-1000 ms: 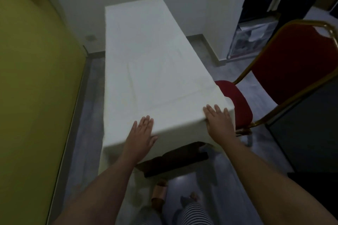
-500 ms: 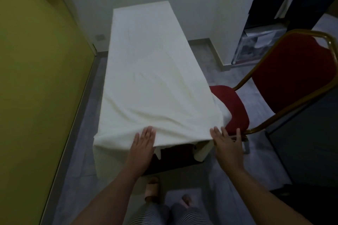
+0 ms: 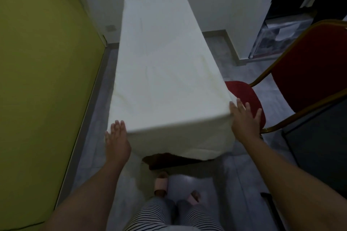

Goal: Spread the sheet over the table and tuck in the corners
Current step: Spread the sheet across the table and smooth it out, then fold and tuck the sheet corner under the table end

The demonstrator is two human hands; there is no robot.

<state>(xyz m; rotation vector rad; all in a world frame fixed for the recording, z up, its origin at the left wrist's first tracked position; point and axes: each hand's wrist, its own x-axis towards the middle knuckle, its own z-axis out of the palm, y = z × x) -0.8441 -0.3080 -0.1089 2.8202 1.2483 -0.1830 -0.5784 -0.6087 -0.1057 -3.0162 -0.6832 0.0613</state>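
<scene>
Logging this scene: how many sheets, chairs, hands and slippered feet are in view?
sheet: 1
chair: 1
hands: 2, left hand, right hand
slippers: 2, left slipper, right slipper
Total: 6

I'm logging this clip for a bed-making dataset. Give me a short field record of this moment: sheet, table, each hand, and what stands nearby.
sheet: white, covers the whole top, hangs down at the near end and sides
table: dark, seen only below the near hem
left hand: open, flat against the sheet at the near left corner
right hand: open, fingers spread, against the near right corner
chair: red, gold frame, right of the table, seat beside the right hand
wall: yellow-green, on the left
corners tucked: cannot tell
</scene>
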